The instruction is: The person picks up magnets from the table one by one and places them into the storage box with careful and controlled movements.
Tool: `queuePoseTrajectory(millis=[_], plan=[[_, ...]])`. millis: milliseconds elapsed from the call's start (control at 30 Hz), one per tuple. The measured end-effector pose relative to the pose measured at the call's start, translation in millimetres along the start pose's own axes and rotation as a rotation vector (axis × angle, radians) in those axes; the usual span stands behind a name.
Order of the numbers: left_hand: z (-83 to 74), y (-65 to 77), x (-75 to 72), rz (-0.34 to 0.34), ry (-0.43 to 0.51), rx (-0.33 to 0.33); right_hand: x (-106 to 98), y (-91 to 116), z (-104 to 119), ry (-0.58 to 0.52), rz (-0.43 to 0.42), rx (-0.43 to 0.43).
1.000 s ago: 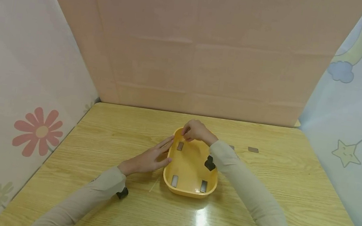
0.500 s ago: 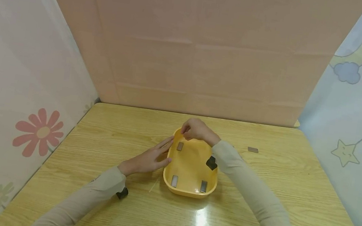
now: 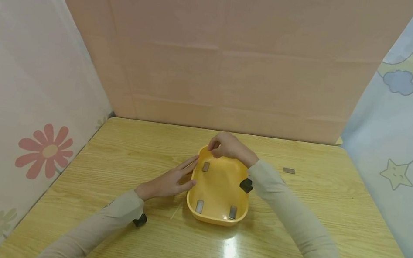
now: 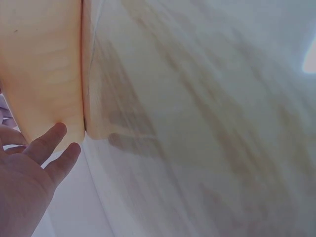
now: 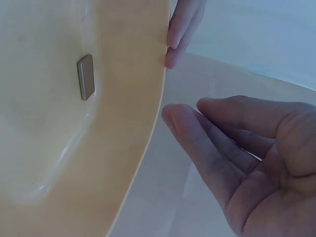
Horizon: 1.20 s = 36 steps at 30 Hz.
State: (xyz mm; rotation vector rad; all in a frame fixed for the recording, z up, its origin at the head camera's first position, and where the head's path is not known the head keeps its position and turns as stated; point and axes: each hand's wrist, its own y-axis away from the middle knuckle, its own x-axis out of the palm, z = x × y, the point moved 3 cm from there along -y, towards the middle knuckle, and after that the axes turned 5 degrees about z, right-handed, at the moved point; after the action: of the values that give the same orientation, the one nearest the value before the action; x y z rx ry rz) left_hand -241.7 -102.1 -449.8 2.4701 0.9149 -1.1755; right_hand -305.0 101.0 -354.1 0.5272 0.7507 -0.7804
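A yellow oblong plastic basin (image 3: 218,188) rests on the table. Three small flat grey-brown rectangular pieces show inside it: one at the far left (image 3: 205,167), one at the near left (image 3: 199,206) and one at the near right (image 3: 232,212). My left hand (image 3: 172,181) lies along the basin's left outer wall, its fingers extended against it. Over the far left rim is my right hand (image 3: 228,145), its fingers loosely bent. In the right wrist view a gap shows between its thumb and fingertips (image 5: 177,116), with nothing held there.
Another flat rectangular piece (image 3: 289,170) lies on the wooden table (image 3: 291,255), right of the basin. A thin pale strip (image 3: 176,211) lies by the basin's near left side. Fabric-covered walls enclose the back and both sides.
My right hand has risen slightly and shifted away from the basin's inside toward the far rim. Its sleeve now covers a piece seen on the table earlier. The left hand has stayed put.
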Motion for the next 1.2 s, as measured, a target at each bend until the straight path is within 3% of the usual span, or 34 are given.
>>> queuePoseTrajectory(millis=[333, 1200], plan=[[0.0, -0.2, -0.1, 0.000, -0.011, 0.007, -6, 6, 2, 0.080, -0.014, -0.064], [-6.4, 1.7, 2.5, -0.009, -0.006, -0.012, -15, 29, -9, 0.057, -0.053, -0.091]])
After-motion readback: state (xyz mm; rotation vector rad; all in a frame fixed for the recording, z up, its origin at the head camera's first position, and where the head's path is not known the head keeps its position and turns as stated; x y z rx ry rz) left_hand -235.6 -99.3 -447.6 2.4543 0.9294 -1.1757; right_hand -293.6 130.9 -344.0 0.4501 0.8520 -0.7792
